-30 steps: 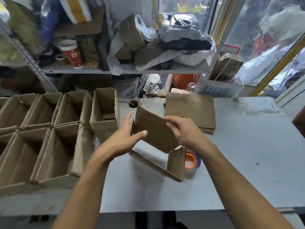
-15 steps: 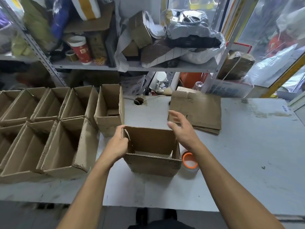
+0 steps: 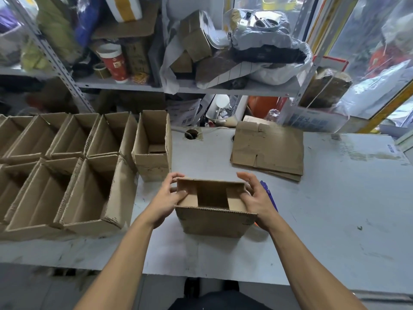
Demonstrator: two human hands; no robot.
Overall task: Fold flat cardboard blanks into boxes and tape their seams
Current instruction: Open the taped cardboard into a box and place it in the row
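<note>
On table (image 3: 335,209), between both hands: box (image 3: 214,222) standing upright, mouth up, near edge. Pressing short inner flaps inward, left hand (image 3: 166,198) curling over left wall, right hand (image 3: 257,200) curling over right wall, both gripping cardboard. Risking flaps springing back through uneven pressure, or box sliding toward edge. Waiting behind right hand, partly hidden: tape (image 3: 267,193). Lying beyond: flat blanks (image 3: 268,148).

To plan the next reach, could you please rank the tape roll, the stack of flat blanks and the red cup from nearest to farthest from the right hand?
From the right hand:
1. Tape roll, just behind it.
2. Stack of flat blanks, farther back on the table.
3. Red cup, up on the left shelf.
</note>
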